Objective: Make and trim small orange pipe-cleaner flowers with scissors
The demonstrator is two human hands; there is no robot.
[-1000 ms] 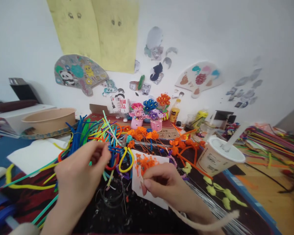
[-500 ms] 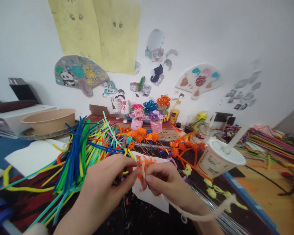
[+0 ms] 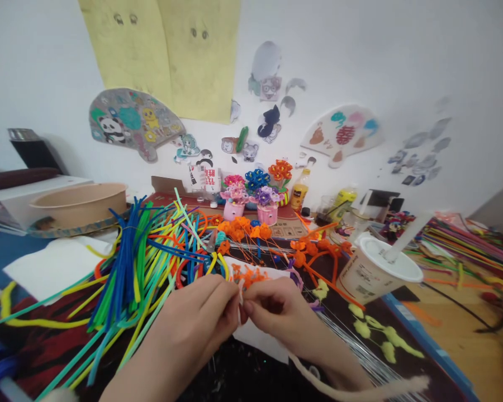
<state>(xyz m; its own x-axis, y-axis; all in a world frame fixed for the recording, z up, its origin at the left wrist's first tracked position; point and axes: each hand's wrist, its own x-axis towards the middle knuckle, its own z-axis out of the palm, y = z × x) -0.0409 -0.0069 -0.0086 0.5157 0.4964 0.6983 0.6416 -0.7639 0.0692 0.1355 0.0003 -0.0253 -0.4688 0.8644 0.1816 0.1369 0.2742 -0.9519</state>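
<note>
My left hand (image 3: 197, 321) and my right hand (image 3: 276, 312) meet fingertip to fingertip low in the middle of the view. Both pinch the upper end of a beige pipe cleaner (image 3: 360, 391), which runs under my right wrist and trails off to the lower right. Just behind the fingers lies a white paper (image 3: 255, 335) with small orange pipe-cleaner pieces (image 3: 249, 274) on it. A heap of coloured pipe cleaners (image 3: 138, 262) spreads to the left of my left hand.
A white lidded cup with a straw (image 3: 375, 273) stands right of my hands. Orange pipe-cleaner flowers (image 3: 243, 228), small flower pots (image 3: 251, 204), bottles and a brown paper bowl (image 3: 77, 204) line the back. Thin metal wires (image 3: 360, 352) and yellow-green pieces (image 3: 377, 335) lie at lower right.
My left hand left the coloured pipe-cleaner heap and moved right to join my right hand at the end of the beige pipe cleaner.
</note>
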